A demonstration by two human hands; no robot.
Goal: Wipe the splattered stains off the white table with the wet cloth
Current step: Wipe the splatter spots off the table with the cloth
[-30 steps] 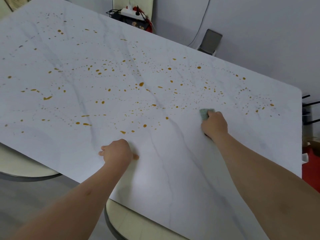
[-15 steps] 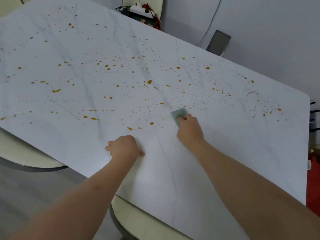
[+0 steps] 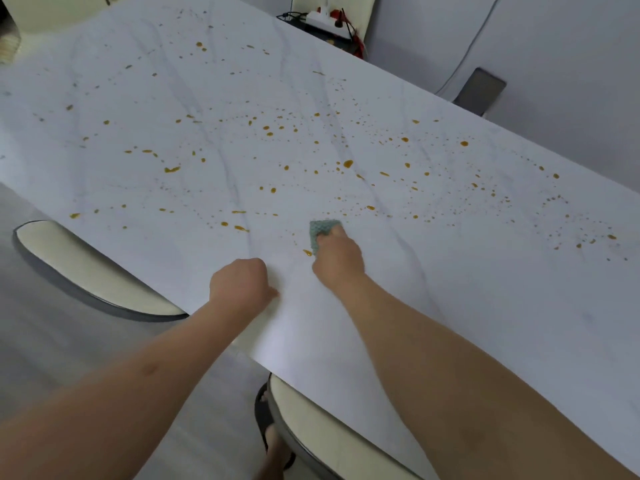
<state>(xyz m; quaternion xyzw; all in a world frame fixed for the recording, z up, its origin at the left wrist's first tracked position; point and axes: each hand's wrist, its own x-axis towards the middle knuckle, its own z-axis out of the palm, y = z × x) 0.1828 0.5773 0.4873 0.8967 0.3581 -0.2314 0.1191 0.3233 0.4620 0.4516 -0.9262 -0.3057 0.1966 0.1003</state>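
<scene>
One white table [image 3: 450, 271] with grey marble veining fills most of the head view; its long axis runs from upper left to lower right, and its near edge crosses the frame on the same diagonal. Orange-brown stains [image 3: 348, 163] are scattered across the far and middle bands of the top, too many to count, from fine specks to a few larger drops; the strip nearest the person carries almost none. One drop [image 3: 307, 252] lies just beside the cloth's near left corner.

One cloth [image 3: 320, 232], teal and knitted in texture, lies flat on the table near the middle of the frame, just short of the stained band. Only its far part shows, so its long axis cannot be told; the exposed end points away from the person toward the stains.

Two bare hands are visible. The right hand [image 3: 339, 259] rests on the cloth with fingers bent down over it, gripping it against the surface. The left hand [image 3: 240, 282] sits on the table near its front edge, close to the right hand but apart from it, fingers clenched into a fist and holding nothing.

Two cream chair seats with dark rims [image 3: 83, 261] [image 3: 311, 420] show below the table's near edge. One power strip [image 3: 325, 20] with cables lies beyond the far edge.
</scene>
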